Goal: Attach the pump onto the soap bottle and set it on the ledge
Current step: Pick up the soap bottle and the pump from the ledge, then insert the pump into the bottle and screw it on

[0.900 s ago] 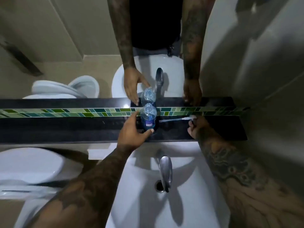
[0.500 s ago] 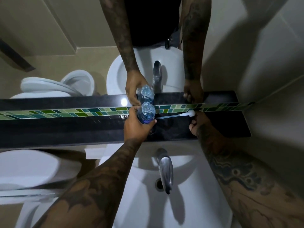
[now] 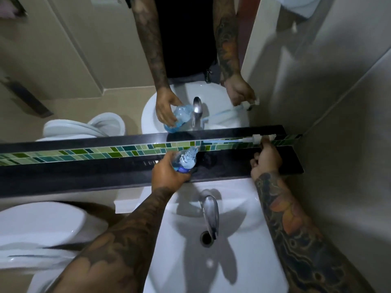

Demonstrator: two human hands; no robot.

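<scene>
My left hand (image 3: pixel 168 173) grips a clear soap bottle (image 3: pixel 186 159) with blue liquid in it. The bottle is lifted off the black ledge (image 3: pixel 84 172) and tilted, its open neck pointing up and to the right. My right hand (image 3: pixel 267 160) holds the white pump (image 3: pixel 257 138) by its head at the right end of the ledge. The pump's long thin tube (image 3: pixel 224 141) stretches left along the green tile strip, apart from the bottle's neck.
A mirror (image 3: pixel 84 60) above the ledge repeats both arms, bottle and pump. Below the ledge is a white basin (image 3: pixel 243 250) with a chrome tap (image 3: pixel 209 210) and a drain (image 3: pixel 206 237). A toilet (image 3: pixel 38 229) stands at the left, a wall (image 3: pixel 349 144) at the right.
My left hand has raised the bottle off the ledge and tipped it. My right hand has carried the pump up and to the right, away from the bottle.
</scene>
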